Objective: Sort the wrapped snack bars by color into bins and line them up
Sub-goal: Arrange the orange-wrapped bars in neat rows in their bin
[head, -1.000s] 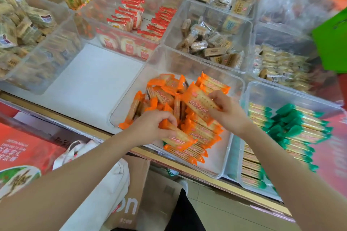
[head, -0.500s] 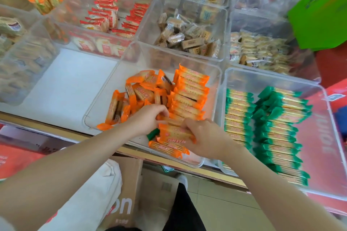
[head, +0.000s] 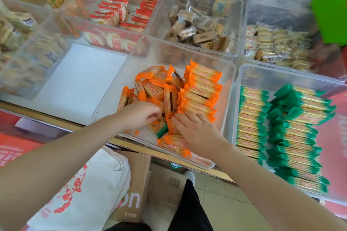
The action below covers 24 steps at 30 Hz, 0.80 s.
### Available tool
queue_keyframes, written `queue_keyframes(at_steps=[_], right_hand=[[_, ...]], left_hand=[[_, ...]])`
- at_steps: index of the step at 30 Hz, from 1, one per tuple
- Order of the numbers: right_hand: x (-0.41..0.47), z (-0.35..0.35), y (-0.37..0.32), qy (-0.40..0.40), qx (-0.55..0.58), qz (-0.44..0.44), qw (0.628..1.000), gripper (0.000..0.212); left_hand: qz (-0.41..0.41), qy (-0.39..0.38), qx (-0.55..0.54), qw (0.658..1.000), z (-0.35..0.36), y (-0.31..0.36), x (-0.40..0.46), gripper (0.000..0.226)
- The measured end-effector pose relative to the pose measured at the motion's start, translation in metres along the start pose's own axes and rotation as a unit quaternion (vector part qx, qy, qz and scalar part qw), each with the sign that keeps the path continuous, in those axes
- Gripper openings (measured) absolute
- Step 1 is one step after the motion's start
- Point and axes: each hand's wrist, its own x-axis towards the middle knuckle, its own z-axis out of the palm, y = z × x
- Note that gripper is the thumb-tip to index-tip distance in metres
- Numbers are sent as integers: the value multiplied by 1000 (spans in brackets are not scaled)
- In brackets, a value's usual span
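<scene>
A clear bin [head: 228,99] holds orange snack bars: a lined-up row [head: 201,90] on its right side and a loose heap [head: 150,88] on its left. One green-ended bar [head: 161,130] lies among the orange ones near the front, between my hands. My left hand [head: 140,116] reaches into the heap with curled fingers that pinch an orange bar. My right hand [head: 195,131] lies flat with straight fingers on the front bars of the row. The bin to the right [head: 281,74] holds green bars in two neat rows [head: 251,118].
Behind are bins of red-wrapped snacks [head: 120,11], brown ones [head: 197,30] and beige ones [head: 272,47]. A white shelf patch [head: 80,80] lies left of the orange bin. Below the shelf edge sit a white bag [head: 84,193] and a cardboard box [head: 135,184].
My right hand came from the middle of the orange row down to its front end and flattened on the bars. My left hand let its earlier bars go and shifted into the loose heap.
</scene>
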Motion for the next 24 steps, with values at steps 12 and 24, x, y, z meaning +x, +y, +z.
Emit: queue_keyframes(at_steps=[12,24], right_hand=[[-5,-17,20,-61,161,84,982,41],[-8,-15,28,102,353,132,921,13]], left_hand=[[227,-187,473,830,23,8,46,54],[167,-145,315,923,1,16,40,61]])
